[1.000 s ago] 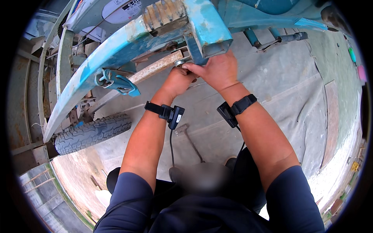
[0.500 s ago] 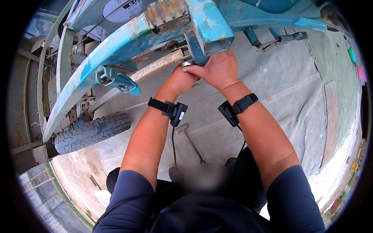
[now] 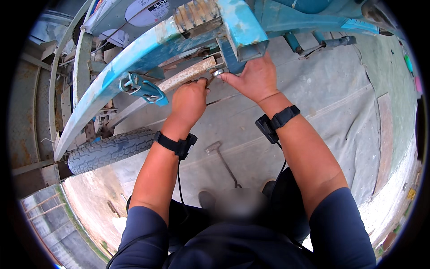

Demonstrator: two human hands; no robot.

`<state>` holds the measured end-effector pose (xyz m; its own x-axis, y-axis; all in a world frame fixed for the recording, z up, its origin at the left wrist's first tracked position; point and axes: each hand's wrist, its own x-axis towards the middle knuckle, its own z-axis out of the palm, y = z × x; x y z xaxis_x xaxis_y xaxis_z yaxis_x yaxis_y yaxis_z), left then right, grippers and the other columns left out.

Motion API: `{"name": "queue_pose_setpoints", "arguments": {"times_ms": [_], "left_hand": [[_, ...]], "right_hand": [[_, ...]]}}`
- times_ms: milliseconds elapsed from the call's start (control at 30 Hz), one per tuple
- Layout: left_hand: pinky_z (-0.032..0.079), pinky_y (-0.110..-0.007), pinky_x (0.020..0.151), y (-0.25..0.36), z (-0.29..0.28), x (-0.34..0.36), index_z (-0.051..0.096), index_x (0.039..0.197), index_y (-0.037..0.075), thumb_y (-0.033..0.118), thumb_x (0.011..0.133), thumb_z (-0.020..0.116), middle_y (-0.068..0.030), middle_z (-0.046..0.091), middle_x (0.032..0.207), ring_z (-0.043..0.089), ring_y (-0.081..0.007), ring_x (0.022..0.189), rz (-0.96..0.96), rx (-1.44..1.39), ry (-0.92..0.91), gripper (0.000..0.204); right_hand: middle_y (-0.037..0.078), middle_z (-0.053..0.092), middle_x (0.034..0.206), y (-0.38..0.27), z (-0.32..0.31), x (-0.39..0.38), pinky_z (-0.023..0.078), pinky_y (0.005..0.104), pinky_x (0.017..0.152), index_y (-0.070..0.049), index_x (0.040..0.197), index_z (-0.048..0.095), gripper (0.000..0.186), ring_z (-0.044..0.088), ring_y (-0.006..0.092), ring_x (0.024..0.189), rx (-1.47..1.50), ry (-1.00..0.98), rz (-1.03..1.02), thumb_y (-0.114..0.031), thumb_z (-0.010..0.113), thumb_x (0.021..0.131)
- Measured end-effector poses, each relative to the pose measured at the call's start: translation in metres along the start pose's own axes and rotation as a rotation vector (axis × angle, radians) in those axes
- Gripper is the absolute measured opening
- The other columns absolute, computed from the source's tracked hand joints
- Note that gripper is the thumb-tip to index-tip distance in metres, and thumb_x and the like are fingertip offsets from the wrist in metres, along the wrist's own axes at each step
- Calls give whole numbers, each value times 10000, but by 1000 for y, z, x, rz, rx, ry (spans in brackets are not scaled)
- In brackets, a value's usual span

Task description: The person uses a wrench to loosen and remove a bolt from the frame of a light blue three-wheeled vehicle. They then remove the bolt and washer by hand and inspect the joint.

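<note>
My left hand (image 3: 190, 102) is closed in a fist round the dark handle of a ring wrench (image 3: 217, 72). The wrench's shiny ring end sits at the foot of a blue bracket (image 3: 230, 58), below an open square blue tube (image 3: 244, 33). My right hand (image 3: 259, 80) lays its thumb against that ring end. Its other fingers reach up behind the bracket and are hidden. Whatever the ring fits over cannot be seen. A rusty bar (image 3: 188, 74) runs from beside the ring end toward the lower left.
The curved blue frame (image 3: 121, 67) arches over the left side, with a blue latch-like fitting (image 3: 145, 89) hanging from it. A tyre (image 3: 112, 150) stands below. On the grey ground sheet (image 3: 313, 103), a hammer (image 3: 224, 163) lies by my shoes.
My left hand has moved down and left, away from my right hand, showing part of the wrench handle. My right thumb stays at the ring end. The view has shifted slightly.
</note>
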<state>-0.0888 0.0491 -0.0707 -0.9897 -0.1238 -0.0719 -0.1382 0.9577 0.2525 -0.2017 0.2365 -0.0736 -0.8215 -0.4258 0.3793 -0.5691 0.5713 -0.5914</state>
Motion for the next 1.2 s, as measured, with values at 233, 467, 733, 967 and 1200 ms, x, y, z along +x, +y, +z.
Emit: {"name": "queue_pose_setpoints", "arguments": {"times_ms": [233,467,733,967,1200], "left_hand": [[522,-526,791,-5,-8,-33,651,1201,71,100,981,656,-196,693,1064,670,-439,956,32,-125,176,223],[528,-499,772,-6,-20,-40,669,1249,78,86,994,642,-177,648,1031,657,-420,928,72,-59,262,256],[553,-471,642,10,-48,-54,697,1254,111,133,987,671,-133,647,983,691,-378,800,-13,177,246,270],[554,-450,617,14,-68,-50,731,1221,131,153,968,691,-107,661,950,701,-350,778,35,317,233,257],[546,-467,634,14,-84,-45,731,1168,118,144,952,694,-111,664,908,701,-355,782,87,375,191,220]], "right_hand": [[88,662,1378,-1,-1,-1,501,424,1114,-64,1329,645,807,528,344,1394,-14,27,15,-437,928,671],[88,662,1375,1,2,-1,508,423,1107,-69,1334,642,810,522,337,1402,-5,33,9,-441,928,674],[91,664,1369,0,-1,0,511,430,1102,-79,1333,640,820,515,346,1408,-39,-2,24,-460,936,670],[89,664,1365,-2,-1,1,512,431,1102,-82,1317,643,816,516,350,1406,-50,-7,19,-471,941,664],[76,668,1354,-3,-1,0,520,420,1092,-94,1313,651,800,528,335,1395,-70,-26,29,-443,951,660]]}}
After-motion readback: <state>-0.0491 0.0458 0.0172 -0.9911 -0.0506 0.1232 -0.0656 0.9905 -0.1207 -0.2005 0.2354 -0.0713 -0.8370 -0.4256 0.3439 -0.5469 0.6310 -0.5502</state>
